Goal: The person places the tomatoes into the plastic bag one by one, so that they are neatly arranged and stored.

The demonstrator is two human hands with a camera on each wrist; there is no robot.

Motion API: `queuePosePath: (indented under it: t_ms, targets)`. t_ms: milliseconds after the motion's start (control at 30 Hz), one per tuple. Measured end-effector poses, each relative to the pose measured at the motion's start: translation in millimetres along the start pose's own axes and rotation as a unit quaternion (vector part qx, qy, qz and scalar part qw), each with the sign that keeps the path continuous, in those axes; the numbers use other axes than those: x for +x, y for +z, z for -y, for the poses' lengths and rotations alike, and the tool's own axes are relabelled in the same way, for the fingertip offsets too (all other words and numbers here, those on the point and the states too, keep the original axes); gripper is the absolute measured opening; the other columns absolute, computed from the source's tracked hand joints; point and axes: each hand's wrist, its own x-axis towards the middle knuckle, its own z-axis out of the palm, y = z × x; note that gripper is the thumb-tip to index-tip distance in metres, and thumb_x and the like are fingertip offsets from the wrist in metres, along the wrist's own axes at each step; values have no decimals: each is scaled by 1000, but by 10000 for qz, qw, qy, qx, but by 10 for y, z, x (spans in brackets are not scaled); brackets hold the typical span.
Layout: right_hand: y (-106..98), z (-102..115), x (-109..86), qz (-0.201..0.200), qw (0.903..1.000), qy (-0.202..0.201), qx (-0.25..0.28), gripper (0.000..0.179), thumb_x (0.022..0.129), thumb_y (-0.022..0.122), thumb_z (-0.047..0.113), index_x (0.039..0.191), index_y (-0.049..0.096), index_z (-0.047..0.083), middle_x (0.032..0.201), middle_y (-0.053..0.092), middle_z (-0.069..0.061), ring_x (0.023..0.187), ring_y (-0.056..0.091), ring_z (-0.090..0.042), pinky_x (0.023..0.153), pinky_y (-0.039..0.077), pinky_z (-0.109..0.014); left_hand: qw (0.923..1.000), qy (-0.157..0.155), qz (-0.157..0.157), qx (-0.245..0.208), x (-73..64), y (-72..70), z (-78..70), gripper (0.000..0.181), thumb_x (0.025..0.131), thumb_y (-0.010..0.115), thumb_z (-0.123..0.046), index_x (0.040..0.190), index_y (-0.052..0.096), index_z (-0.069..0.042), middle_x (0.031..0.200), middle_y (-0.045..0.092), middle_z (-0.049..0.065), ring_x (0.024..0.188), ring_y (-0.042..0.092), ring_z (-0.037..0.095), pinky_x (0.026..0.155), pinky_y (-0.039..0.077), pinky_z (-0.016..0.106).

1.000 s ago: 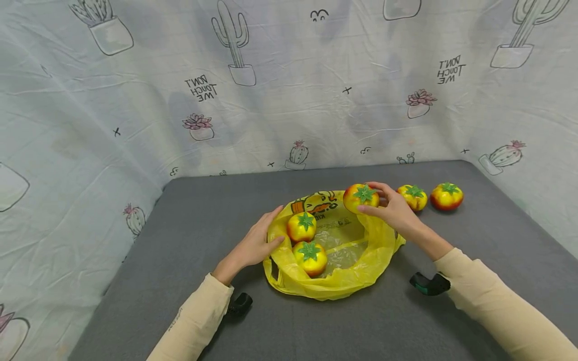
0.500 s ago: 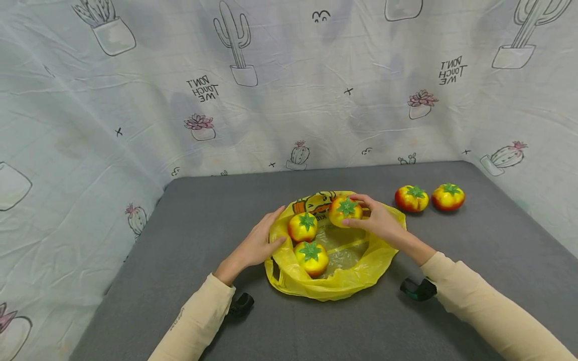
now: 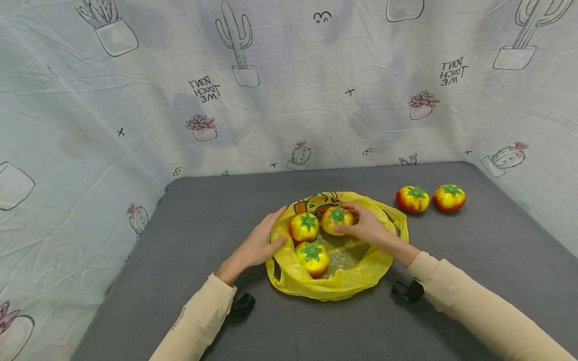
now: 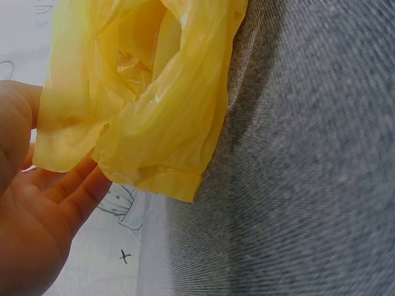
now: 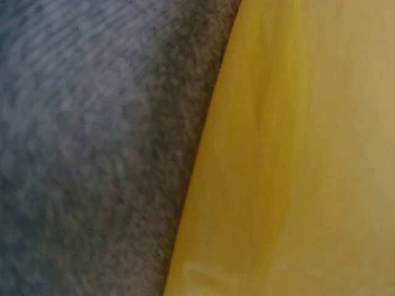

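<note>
A yellow plastic bag (image 3: pixel 343 286) with a printed cartoon lies on the dark table, its mouth spread wide. My left hand (image 3: pixel 256 242) rests against the bag's left side, fingers extended along it and thumb at the rim. In the left wrist view, the fingers (image 4: pixel 80 191) reach behind the yellow plastic. Inside the bag's mouth, my right hand (image 3: pixel 365 225) grips a yellow-red toy tomato (image 3: pixel 336 221) with a green star-shaped top. Two similar tomatoes sit at the bag's left, one farther back (image 3: pixel 303 228) and one nearer (image 3: pixel 312 260). Only bag and table show in the right wrist view.
Two more toy tomatoes stand on the table at the back right, one on the left (image 3: pixel 413 199) and one on the right (image 3: pixel 449 198). A white cactus-print sheet (image 3: pixel 289 115) hangs behind the grey table (image 3: pixel 217 200) and along its sides.
My right hand has carried its tomato leftward and down into the bag's mouth, beside the two tomatoes there. The left hand stays at the bag's left side.
</note>
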Motion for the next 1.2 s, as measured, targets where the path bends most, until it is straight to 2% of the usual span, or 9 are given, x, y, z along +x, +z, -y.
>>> queuePosePath:
  t_ms: [267,533,767,1000,1200]
  targets:
    - [22,-12,15,28,9999,104,90,77,85,73,31,144,34,1,127,47,-25,111,48,-35,90,42,-44,10000,6,6,-12,8,7,15,70,92,63,-8,150,25,-1,146,35,21,133,33,35,105,29,53]
    - [30,-11,22,80,9997,171,124,77,86,72,32,145,33,1,133,42,-26,117,44,-36,94,40,-47,10000,31,-14,1,1,2,16,71,91,64,-8,150,25,-2,145,36,21,132,34,35,104,30,53]
    - [9,7,21,306,9992,224,149,81,87,70,35,148,27,2,142,33,-27,127,35,-39,98,38,-50,10000,-70,9,-27,8,-7,13,70,92,63,-9,150,25,-2,145,36,20,132,34,34,105,30,52]
    - [-29,31,-6,592,9961,385,519,84,89,69,33,150,21,3,144,25,-30,108,55,-34,84,51,-39,10000,-67,32,-24,-4,-11,-6,71,92,63,-8,150,24,-2,145,35,21,133,33,35,105,29,52]
    - [-84,37,-31,666,9953,500,504,81,90,66,35,150,20,4,147,23,-27,126,39,-40,87,49,-43,10000,-33,31,-12,-13,-11,-4,70,92,63,-8,150,25,-1,145,35,22,132,34,35,104,30,53]
